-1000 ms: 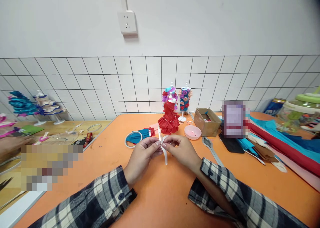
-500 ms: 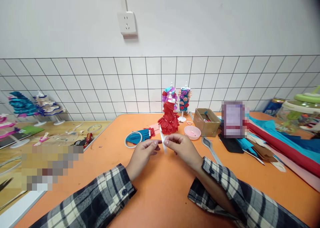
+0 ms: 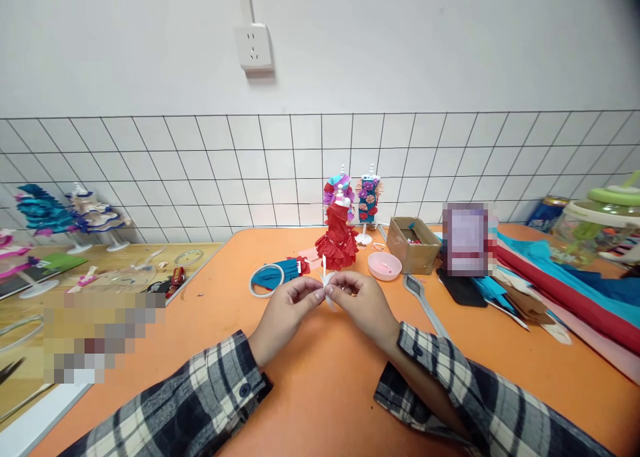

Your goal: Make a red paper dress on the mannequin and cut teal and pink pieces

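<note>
Between my two hands is a narrow white strip, paper or ribbon by its look, pinched near its middle. My left hand closes thumb and forefinger on it from the left. From the right, my right hand grips it the same way, the fingertips of both hands nearly touching. One end of the strip sticks up and the other hangs below the fingers. Just behind stands a small mannequin in a ruffled red dress. Left of it, a white ring lies over folded blue crepe paper.
Two more dressed mannequins, one in a blue dress with flowers, stand at the back. To the right are a pink bowl, a cardboard box, grey scissors or a similar tool, and crepe paper rolls. A wooden table adjoins at left.
My left hand has moved right and up to pinch the white strip beside my right hand. The strip now looks bent or crossed at the fingertips.
</note>
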`<action>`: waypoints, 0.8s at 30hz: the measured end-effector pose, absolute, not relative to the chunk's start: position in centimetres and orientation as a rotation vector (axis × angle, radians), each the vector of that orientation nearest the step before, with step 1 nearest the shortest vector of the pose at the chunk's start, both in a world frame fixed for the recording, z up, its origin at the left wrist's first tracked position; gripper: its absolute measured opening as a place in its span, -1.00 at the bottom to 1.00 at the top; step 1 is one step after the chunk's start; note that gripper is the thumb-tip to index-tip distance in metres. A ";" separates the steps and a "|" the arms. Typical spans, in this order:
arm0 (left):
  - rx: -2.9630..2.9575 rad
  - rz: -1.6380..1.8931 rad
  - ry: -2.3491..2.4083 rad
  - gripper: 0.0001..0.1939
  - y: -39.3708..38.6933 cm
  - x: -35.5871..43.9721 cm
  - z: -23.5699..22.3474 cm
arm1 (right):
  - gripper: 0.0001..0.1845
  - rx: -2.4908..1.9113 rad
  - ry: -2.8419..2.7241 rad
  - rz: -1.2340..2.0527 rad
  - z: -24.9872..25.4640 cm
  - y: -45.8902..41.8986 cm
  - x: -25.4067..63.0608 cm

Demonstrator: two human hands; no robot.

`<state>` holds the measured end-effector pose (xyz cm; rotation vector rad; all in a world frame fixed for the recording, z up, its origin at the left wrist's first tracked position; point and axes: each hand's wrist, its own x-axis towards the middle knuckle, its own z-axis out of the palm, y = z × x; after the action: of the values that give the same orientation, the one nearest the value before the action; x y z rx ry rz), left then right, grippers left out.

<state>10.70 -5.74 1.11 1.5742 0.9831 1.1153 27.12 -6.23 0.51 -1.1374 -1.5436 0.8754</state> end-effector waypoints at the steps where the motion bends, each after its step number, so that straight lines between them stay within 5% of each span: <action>1: 1.551 1.101 0.977 -0.72 -5.8 10.8 1.1 | -0.77 -1.141 -1.540 0.875 0.5 -6.2 27.1; 9: 1.363 1.117 0.906 -0.76 -5.9 10.6 0.9 | -0.81 -1.080 -1.644 0.707 0.1 -6.5 27.1; 17: 1.046 0.975 0.760 -0.80 -6.7 10.8 0.4 | -0.80 -0.883 -2.097 -0.032 -0.2 -7.2 28.4; 24: 1.461 1.152 0.967 -0.79 -6.1 10.5 0.9 | -0.85 -1.081 -1.827 0.300 -0.2 -6.8 27.6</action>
<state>10.50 -6.14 0.94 1.4610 0.9672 1.1518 27.60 -6.76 -0.21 -1.0806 -1.8272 0.3003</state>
